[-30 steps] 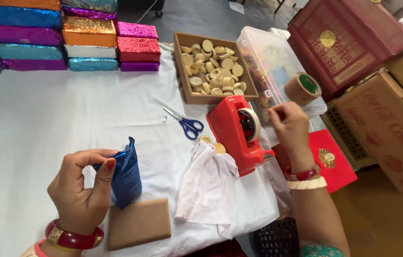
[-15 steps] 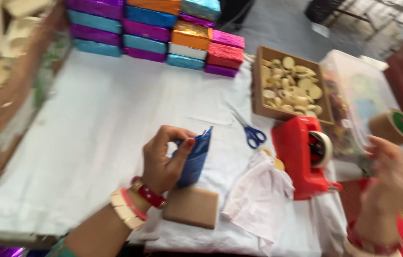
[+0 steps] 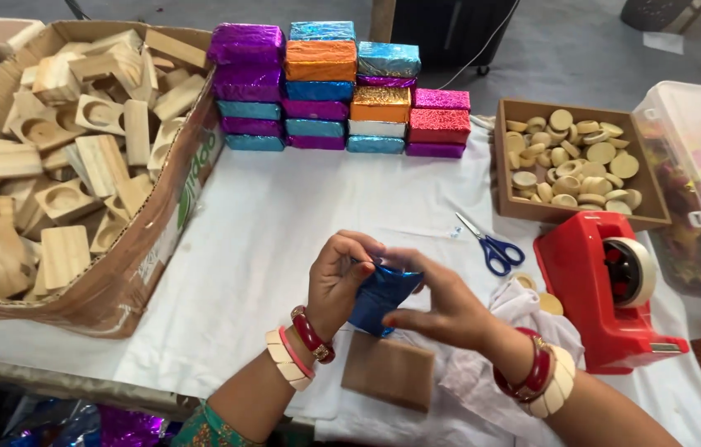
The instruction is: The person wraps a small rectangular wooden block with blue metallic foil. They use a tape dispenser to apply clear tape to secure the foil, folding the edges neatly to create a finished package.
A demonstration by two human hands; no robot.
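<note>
- The right hand [image 3: 441, 310] has come back from the red tape dispenser [image 3: 603, 290] to join the left hand [image 3: 342, 277].
- Both grips now pinch the blue foil-wrapped block [image 3: 379, 298], held just above the tabletop [image 3: 284, 223]; sealing looks underway.

Foil-wrapped blocks [image 3: 342, 87] stacked behind; blue-wrapped packet [image 3: 379, 300] in fingers [image 3: 350, 257]
</note>
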